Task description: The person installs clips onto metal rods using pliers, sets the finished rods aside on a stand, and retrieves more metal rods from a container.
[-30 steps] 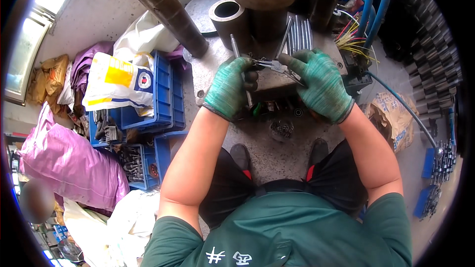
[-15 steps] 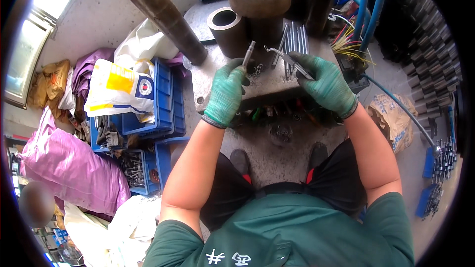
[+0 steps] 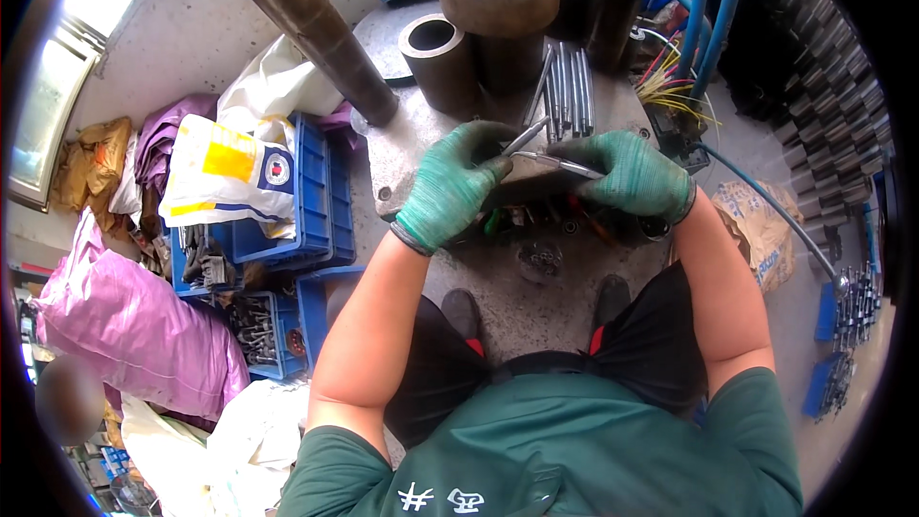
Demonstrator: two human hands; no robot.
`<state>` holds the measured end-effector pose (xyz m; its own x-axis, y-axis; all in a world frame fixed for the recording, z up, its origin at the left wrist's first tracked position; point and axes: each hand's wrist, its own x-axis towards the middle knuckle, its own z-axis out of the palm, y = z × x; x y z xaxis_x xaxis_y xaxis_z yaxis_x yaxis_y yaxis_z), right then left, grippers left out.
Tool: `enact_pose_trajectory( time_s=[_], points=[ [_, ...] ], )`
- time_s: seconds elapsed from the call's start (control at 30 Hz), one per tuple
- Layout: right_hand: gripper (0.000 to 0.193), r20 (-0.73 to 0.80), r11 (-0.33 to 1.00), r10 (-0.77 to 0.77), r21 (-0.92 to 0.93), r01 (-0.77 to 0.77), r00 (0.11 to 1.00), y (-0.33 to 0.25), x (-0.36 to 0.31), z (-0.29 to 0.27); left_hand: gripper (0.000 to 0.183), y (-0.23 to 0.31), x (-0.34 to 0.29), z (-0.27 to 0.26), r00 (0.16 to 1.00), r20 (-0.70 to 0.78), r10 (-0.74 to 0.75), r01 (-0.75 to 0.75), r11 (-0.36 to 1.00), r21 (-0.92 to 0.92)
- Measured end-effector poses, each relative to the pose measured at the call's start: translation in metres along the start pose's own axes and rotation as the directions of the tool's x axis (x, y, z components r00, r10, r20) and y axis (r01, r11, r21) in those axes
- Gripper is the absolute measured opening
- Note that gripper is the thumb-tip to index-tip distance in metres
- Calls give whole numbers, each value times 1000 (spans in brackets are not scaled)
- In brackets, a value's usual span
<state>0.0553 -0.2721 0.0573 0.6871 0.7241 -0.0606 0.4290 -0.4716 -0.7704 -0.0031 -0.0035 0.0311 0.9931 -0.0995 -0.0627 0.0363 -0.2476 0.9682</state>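
My left hand [image 3: 446,184], in a green glove with dark fingertips, is closed around a short metal rod [image 3: 527,135], whose end points up and to the right. My right hand [image 3: 637,172], gloved the same way, grips a slim metal tool [image 3: 574,168] like pliers with a bent tip. That tip reaches left to the fingers of my left hand, close under the rod; whether they touch I cannot tell. Both hands are over the near edge of a thick metal table [image 3: 402,146]. Beyond them lie several long metal rods [image 3: 572,86] side by side.
A hollow steel cylinder [image 3: 442,72] and a thick round block [image 3: 496,0] stand farther back. A slanting post [image 3: 316,38] rises at left. Blue crates [image 3: 311,196] with metal parts stand left, blue hoses [image 3: 704,29] and coloured wires [image 3: 675,86] right.
My hands have come closer together. The rod in my left hand has tipped from nearly upright toward the right, and the tool in my right hand has come down nearer me, its tip meeting my left fingers.
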Motion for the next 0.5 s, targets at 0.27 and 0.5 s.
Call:
enact_pose_trajectory(
  time_s=[0.27, 0.5],
  points=[
    [64, 76, 935, 166, 305, -182, 983, -3, -3, -11, 62, 5, -9, -18, 968, 250, -33, 44, 998, -36],
    [61, 115, 962, 134, 224, -157, 984, -20, -2, -7, 48, -3, -3, -10, 991, 120, 60, -30, 972, -232]
  ],
)
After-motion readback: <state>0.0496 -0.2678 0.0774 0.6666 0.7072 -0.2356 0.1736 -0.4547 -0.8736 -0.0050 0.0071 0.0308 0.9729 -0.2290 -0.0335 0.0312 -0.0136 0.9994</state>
